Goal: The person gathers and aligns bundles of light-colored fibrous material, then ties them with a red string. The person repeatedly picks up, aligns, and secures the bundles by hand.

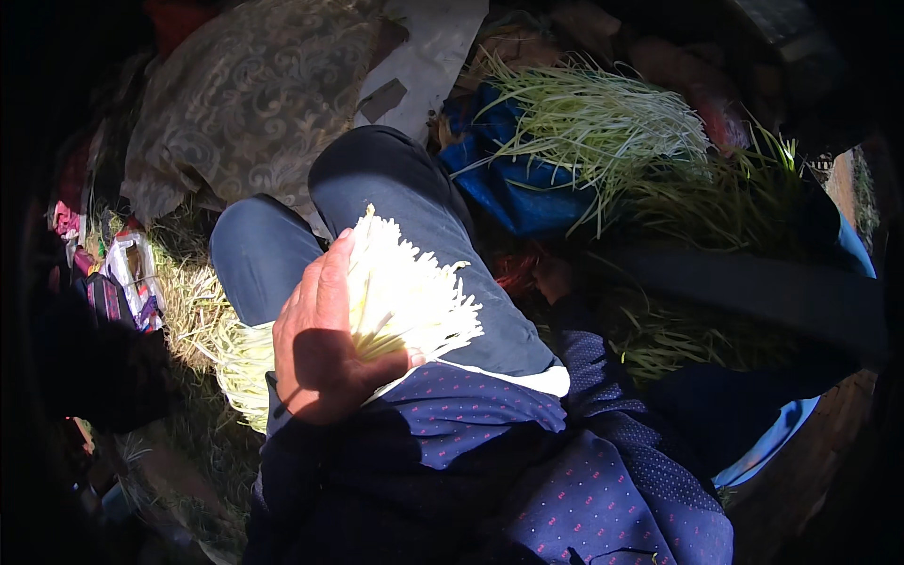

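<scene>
My left hand (pixel 320 348) is closed round a thick bundle of pale stalks (pixel 410 292), which look like blanched chives. It rests over my lap, fingers along the far side and thumb at the near side. Their white cut ends fan out to the right in bright sun, and the yellow-green leaves (pixel 243 372) hang out to the left of the hand. Down in the shade beside my right thigh is my right hand (pixel 553 278), next to some thin red strands (pixel 516 271). Its fingers are too dark to make out, so I cannot tell whether it grips them.
A large heap of loose pale-green stalks (pixel 603 122) lies on blue sheeting (pixel 532 193) at the far right, with greener leaves (pixel 725 202) beside it. Patterned cloth (pixel 254 104) spreads out ahead of my knees. Straw-like leaves (pixel 193 311) and packaging (pixel 137 278) sit at the left.
</scene>
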`<control>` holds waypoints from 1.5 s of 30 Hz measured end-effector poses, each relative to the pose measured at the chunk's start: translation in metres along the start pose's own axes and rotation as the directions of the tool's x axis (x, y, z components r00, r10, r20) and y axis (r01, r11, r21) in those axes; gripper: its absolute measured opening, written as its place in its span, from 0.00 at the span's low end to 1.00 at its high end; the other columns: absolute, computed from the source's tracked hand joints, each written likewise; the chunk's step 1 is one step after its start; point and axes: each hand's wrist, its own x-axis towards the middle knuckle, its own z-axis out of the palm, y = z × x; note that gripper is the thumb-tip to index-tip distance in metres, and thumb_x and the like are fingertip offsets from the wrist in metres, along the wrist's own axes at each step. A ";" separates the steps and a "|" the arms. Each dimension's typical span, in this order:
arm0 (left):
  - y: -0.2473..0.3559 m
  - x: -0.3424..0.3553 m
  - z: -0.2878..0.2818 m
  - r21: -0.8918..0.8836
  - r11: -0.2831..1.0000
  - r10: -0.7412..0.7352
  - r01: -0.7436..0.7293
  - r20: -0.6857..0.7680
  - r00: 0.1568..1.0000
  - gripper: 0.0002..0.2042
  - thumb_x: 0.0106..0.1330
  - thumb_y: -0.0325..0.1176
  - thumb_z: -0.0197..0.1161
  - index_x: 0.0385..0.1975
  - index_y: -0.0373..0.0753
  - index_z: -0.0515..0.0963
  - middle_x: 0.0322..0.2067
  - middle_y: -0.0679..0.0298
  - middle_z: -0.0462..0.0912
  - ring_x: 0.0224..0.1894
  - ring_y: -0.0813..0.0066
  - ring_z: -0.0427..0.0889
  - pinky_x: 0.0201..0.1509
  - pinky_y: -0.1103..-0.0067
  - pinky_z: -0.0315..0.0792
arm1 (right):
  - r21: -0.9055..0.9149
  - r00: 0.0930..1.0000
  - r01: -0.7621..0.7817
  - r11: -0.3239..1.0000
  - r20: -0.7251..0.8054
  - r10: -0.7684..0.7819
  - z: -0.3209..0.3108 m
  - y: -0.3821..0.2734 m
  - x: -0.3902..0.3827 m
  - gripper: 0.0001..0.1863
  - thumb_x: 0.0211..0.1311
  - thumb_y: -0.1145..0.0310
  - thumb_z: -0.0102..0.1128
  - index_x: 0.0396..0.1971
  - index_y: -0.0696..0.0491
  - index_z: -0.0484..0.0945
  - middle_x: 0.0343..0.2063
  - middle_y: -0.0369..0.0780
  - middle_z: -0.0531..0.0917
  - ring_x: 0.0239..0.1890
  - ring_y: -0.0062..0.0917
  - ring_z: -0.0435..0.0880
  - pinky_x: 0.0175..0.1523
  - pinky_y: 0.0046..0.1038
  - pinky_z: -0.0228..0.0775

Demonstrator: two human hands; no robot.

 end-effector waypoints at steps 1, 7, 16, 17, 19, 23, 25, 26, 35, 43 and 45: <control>0.001 0.001 0.000 0.001 1.000 -0.012 0.012 0.004 1.000 0.62 0.42 0.49 0.88 0.79 0.29 0.63 0.66 0.41 0.79 0.69 0.42 0.80 0.74 0.60 0.73 | 0.543 0.980 -0.200 0.815 0.101 0.173 0.006 0.005 0.005 0.12 0.72 0.62 0.65 0.47 0.51 0.89 0.27 0.40 0.87 0.25 0.33 0.86 0.36 0.38 0.81; 0.003 0.004 -0.001 0.050 0.999 0.019 -0.019 0.000 1.000 0.64 0.43 0.60 0.87 0.79 0.31 0.63 0.67 0.42 0.79 0.67 0.39 0.81 0.70 0.56 0.76 | 0.676 0.833 -0.525 -0.517 0.533 -0.148 0.045 0.027 0.024 0.11 0.78 0.62 0.53 0.37 0.48 0.83 0.20 0.32 0.75 0.16 0.20 0.73 0.23 0.22 0.67; -0.004 0.006 0.006 0.066 0.993 0.101 -0.097 -0.045 0.994 0.65 0.47 0.74 0.79 0.78 0.29 0.64 0.65 0.41 0.80 0.64 0.39 0.83 0.67 0.56 0.78 | 0.425 0.773 -0.525 -0.738 0.600 -0.204 0.047 0.003 0.003 0.09 0.79 0.60 0.52 0.33 0.37 0.76 0.19 0.24 0.62 0.16 0.12 0.62 0.19 0.19 0.52; -0.004 0.006 0.006 0.056 0.993 0.105 -0.102 -0.046 0.993 0.65 0.47 0.74 0.79 0.78 0.29 0.64 0.65 0.41 0.80 0.64 0.39 0.83 0.67 0.56 0.78 | 0.567 0.797 -0.463 -0.681 0.603 -0.040 0.044 -0.003 0.004 0.09 0.78 0.61 0.54 0.33 0.37 0.76 0.18 0.24 0.63 0.16 0.12 0.63 0.18 0.17 0.53; -0.004 0.006 0.006 0.041 0.996 0.078 -0.076 -0.031 0.996 0.65 0.47 0.74 0.79 0.78 0.30 0.64 0.65 0.41 0.80 0.65 0.39 0.82 0.67 0.56 0.77 | 0.737 0.813 -0.391 -0.551 0.557 0.168 0.038 -0.014 0.007 0.08 0.78 0.64 0.56 0.33 0.38 0.77 0.19 0.25 0.66 0.16 0.12 0.64 0.18 0.15 0.54; -0.003 0.004 0.004 0.037 0.999 0.041 -0.040 -0.024 0.999 0.65 0.46 0.73 0.81 0.78 0.31 0.63 0.66 0.41 0.79 0.66 0.40 0.81 0.69 0.56 0.76 | 0.883 0.807 -0.298 -0.363 0.436 0.398 0.036 -0.028 0.012 0.07 0.77 0.65 0.60 0.34 0.42 0.80 0.22 0.27 0.76 0.16 0.13 0.70 0.16 0.13 0.54; -0.003 0.003 0.004 0.017 1.000 0.024 -0.023 -0.023 0.999 0.66 0.45 0.72 0.81 0.79 0.31 0.63 0.66 0.41 0.79 0.66 0.40 0.81 0.70 0.56 0.75 | 0.886 0.841 -0.314 -0.343 0.427 0.333 0.034 -0.028 0.011 0.06 0.75 0.66 0.62 0.34 0.45 0.82 0.26 0.31 0.81 0.19 0.16 0.75 0.20 0.16 0.62; -0.003 0.003 0.004 0.007 1.000 0.012 -0.012 -0.016 1.000 0.66 0.45 0.72 0.82 0.79 0.31 0.63 0.67 0.41 0.79 0.67 0.40 0.81 0.70 0.56 0.75 | 0.857 0.870 -0.361 -0.368 0.452 0.197 0.032 -0.026 0.009 0.05 0.73 0.67 0.63 0.34 0.48 0.84 0.28 0.34 0.83 0.23 0.19 0.80 0.23 0.18 0.69; -0.004 0.004 0.003 0.002 1.000 0.012 -0.012 -0.004 1.000 0.65 0.46 0.71 0.82 0.79 0.30 0.63 0.66 0.41 0.79 0.66 0.40 0.81 0.70 0.56 0.75 | 0.855 0.854 -0.375 -0.358 0.469 0.224 0.038 -0.007 -0.002 0.03 0.70 0.70 0.67 0.39 0.52 0.87 0.30 0.39 0.88 0.32 0.26 0.89 0.31 0.24 0.81; -0.004 0.005 0.004 -0.002 1.000 0.029 -0.029 -0.014 0.999 0.64 0.46 0.68 0.83 0.79 0.30 0.63 0.66 0.41 0.79 0.66 0.39 0.81 0.70 0.56 0.75 | 0.814 0.804 -0.451 -0.366 0.549 0.231 0.033 -0.005 0.002 0.04 0.71 0.68 0.66 0.36 0.50 0.86 0.29 0.39 0.87 0.26 0.23 0.85 0.24 0.19 0.73; -0.005 0.004 0.005 -0.012 1.000 0.019 -0.019 -0.012 1.000 0.64 0.45 0.65 0.85 0.79 0.31 0.63 0.66 0.41 0.79 0.66 0.40 0.81 0.70 0.56 0.76 | 0.806 0.813 -0.483 -0.341 0.558 0.168 0.033 -0.009 -0.002 0.07 0.74 0.66 0.63 0.35 0.49 0.85 0.25 0.35 0.84 0.20 0.19 0.80 0.20 0.15 0.66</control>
